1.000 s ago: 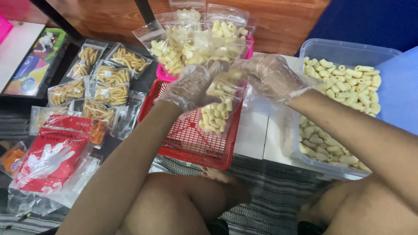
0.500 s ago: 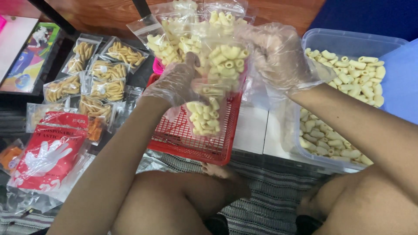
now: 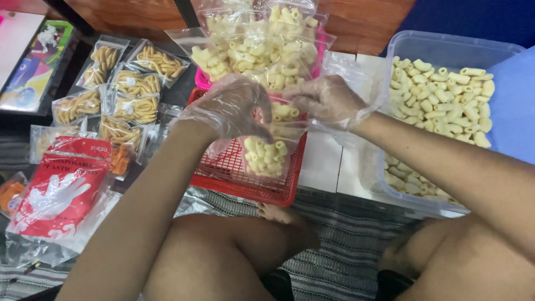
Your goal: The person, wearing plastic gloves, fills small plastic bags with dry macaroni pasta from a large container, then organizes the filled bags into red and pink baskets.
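A wood panel (image 3: 134,14) in warm brown ran across the top of the view, with a dark bar (image 3: 186,12) slanting down in front of it. To its right the backdrop turned deep blue (image 3: 473,17). Down below, a striped grey mat (image 3: 340,256) covered the floor, its fine lines running crosswise. A white tiled patch (image 3: 320,161) showed between the mat and the wood, split by a dark seam. On the left, a black surface (image 3: 33,120) stretched toward the edge, glossy enough to catch a reflection. The light was soft and even, with no hard shadows anywhere.
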